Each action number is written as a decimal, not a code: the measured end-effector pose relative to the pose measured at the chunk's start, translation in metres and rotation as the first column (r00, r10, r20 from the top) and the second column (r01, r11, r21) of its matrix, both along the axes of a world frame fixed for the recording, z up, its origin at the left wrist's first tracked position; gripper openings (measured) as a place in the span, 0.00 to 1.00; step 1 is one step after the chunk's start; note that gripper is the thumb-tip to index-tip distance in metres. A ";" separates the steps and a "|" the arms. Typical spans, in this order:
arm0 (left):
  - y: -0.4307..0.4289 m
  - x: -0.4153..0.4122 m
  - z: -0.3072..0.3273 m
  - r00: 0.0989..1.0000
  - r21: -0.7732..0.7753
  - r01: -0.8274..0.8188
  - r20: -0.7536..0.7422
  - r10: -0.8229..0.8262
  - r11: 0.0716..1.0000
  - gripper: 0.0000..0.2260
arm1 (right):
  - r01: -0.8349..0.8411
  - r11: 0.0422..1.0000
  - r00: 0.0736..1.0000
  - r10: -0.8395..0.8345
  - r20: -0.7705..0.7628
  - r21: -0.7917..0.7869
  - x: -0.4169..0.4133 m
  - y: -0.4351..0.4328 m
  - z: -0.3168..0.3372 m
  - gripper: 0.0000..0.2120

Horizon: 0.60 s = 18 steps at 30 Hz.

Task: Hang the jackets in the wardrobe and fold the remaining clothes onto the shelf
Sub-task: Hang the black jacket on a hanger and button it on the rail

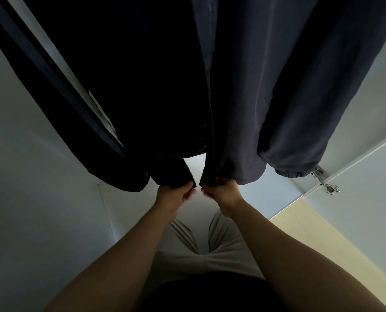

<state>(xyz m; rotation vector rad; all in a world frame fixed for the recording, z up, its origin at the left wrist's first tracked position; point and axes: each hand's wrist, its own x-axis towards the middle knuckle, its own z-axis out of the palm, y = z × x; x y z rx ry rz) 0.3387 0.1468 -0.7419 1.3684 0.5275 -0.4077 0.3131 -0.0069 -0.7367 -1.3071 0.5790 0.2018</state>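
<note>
A dark zip-front jacket hung inside the wardrobe, filling the upper half of the head view. Its front was open at the bottom: the two front panels were parted just above the hem, with a pale gap showing between them.

The left hand gripped the bottom corner of the front panel on the person's left. Its fingers were curled round the hem, close beside the exposed zipper teeth. The right hand gripped the bottom corner of the opposite panel in the same manner, fingers closed on the fabric at the foot of the zipper edge. The two hands were level with each other and just beside one another, not touching. Both forearms reached up from the lower edge of the view.

To the right, one sleeve of the jacket hung down, ending in a gathered cuff. At the left edge hung a dark striped sleeve; whether it belonged to the same garment could not be determined.

A metal hinge was fixed to the white wardrobe door at the right. Below the hands, the person's light trousers were visible, with a pale yellow floor to the right.
</note>
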 end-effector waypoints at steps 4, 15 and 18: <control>-0.002 0.000 0.002 0.999 -0.031 0.025 0.036 -0.024 0.999 0.05 | 0.029 0.998 0.999 -0.030 -0.018 -0.053 0.000 0.003 0.002 0.09; -0.001 0.003 0.003 0.997 -0.043 -0.008 0.081 0.011 0.999 0.09 | 0.055 0.997 0.995 -0.049 -0.090 0.058 0.004 0.013 0.007 0.11; 0.000 0.003 0.001 0.994 0.103 0.014 0.111 -0.026 0.995 0.09 | 0.122 0.989 0.984 -0.109 -0.138 0.086 0.006 0.016 0.009 0.12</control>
